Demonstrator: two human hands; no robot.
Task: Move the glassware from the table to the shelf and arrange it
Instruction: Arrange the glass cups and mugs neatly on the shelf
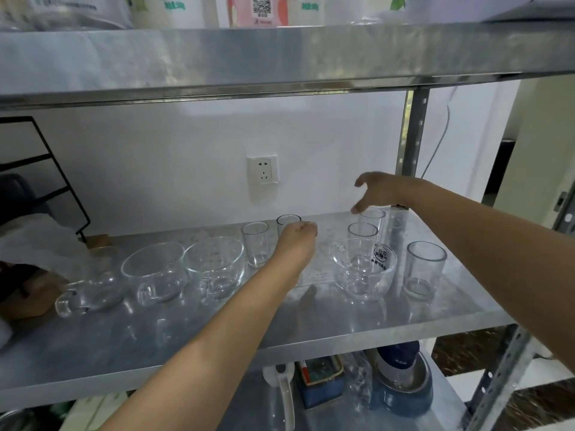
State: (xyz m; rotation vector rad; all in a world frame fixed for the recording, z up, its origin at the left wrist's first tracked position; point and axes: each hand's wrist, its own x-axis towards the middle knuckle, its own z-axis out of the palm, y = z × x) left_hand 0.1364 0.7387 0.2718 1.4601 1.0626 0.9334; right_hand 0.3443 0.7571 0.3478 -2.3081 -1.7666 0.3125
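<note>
Stainless-steel shelf (404, 315) against a white wall (186, 150), wall socket (262, 174) at 12 o'clock above the glassware, black wire rack (46, 169) at 9 o'clock. All the listed glass stands on this shelf, and the clock bearings read across the view. Item one: glass pot (93, 287) with a thick handle, at 8 o'clock. Item two: first handled cup (154, 272), at 3 o'clock of the pot and just beside it. Item three: second handled cup (214, 262), touching or nearly touching the first on its 3 o'clock side. Item four: short tumbler (255, 244), upright, at 2 o'clock of that cup. Item five: centre tumbler (288, 219), upright, at 1 o'clock of the short one. Your left hand (297, 241) sits against its near side with the fingers curled at the rim, but it cannot be told whether they actually close on the glass. Item six: labelled glass bowl (362, 269), at 4 o'clock of your left hand. Item seven: middle tumbler (362, 233), at 12 o'clock just behind the bowl. Item eight: back tumbler (371, 214), behind that again. Your right hand (379, 191) hangs over it, fingers spread and holding nothing, one fingertip near the rim. Item nine: wide tumbler (425, 269), at 3 o'clock of the bowl, standing apart from it.
</note>
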